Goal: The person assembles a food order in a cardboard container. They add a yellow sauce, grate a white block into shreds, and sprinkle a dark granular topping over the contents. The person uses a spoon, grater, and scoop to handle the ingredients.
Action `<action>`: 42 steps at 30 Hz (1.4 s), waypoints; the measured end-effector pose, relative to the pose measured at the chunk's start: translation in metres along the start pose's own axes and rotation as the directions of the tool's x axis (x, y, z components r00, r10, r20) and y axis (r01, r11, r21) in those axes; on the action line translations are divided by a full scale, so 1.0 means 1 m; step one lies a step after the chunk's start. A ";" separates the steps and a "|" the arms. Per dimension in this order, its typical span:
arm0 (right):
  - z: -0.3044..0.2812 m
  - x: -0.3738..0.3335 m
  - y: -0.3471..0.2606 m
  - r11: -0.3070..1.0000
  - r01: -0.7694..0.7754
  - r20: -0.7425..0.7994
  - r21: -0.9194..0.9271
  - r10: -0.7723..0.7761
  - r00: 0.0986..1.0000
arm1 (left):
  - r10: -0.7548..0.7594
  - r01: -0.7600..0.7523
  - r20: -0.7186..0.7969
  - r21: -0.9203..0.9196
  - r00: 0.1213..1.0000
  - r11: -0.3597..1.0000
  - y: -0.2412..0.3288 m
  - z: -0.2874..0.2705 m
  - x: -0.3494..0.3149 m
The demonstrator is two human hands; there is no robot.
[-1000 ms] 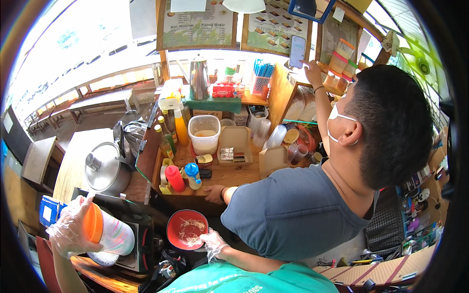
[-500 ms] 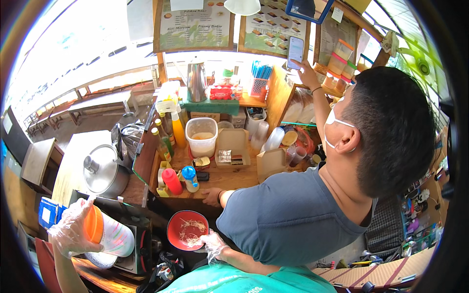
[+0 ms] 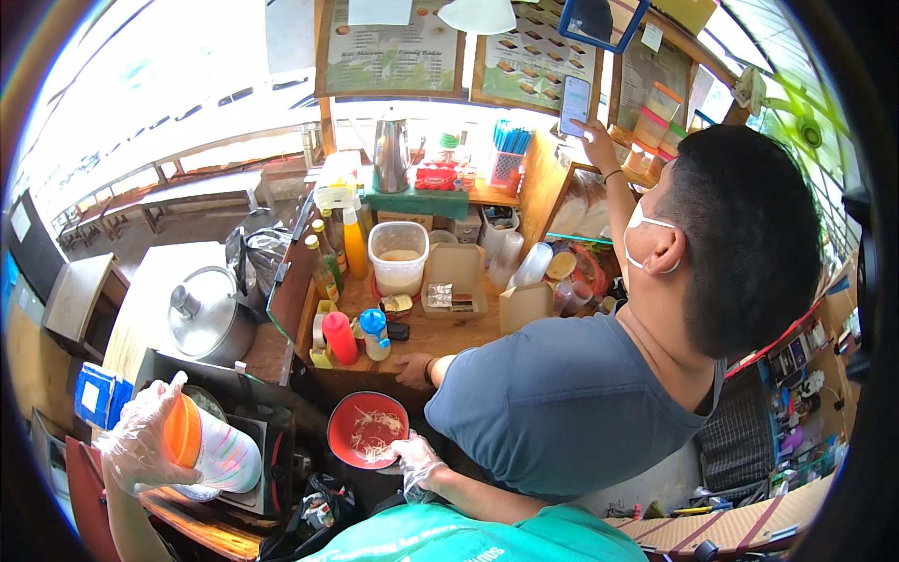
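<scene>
Cooking seems under way, the left hand closed round a tilted orange-and-white tub by the stove, the right hand gripping a red bowl of pale shreds, and the next move likely calls for keeping the bowl level.

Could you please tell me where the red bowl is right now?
In the head view, the red bowl is lower left of centre, held at its rim by the gloved right hand, just below the wooden counter.

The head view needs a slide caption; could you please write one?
Gloved left hand holding an orange-topped container; gloved right hand gripping a red bowl of pale shreds beside a co-worker.
</scene>
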State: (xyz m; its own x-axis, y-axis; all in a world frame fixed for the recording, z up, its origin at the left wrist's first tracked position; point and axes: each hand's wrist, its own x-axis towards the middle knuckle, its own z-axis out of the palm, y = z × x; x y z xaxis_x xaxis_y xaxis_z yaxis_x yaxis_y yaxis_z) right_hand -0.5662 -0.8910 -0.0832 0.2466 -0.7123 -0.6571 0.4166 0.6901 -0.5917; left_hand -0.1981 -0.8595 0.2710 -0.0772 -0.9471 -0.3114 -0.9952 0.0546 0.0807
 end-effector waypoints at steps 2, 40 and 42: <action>0.004 -0.005 0.006 1.000 0.013 0.013 -0.020 -0.013 1.000 | 0.011 -0.011 -0.025 -0.015 1.000 1.000 -0.001 0.002 -0.018; 0.022 -0.069 -0.003 0.978 0.147 0.160 0.150 -0.171 0.972 | -0.049 0.050 -0.037 0.030 0.998 0.998 -0.032 0.051 -0.179; 0.028 -0.066 -0.013 0.973 0.158 0.158 0.168 -0.184 0.970 | -0.036 0.037 -0.034 0.014 0.999 0.999 -0.033 0.049 -0.175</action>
State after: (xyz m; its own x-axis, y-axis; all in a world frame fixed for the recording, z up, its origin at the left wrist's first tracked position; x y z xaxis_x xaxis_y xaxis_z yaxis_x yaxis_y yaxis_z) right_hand -0.5633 -0.8564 -0.0194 0.3006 -0.8385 -0.4545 0.5915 0.5377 -0.6008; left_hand -0.1546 -0.6801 0.2763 -0.0392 -0.9587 -0.2817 -0.9981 0.0244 0.0558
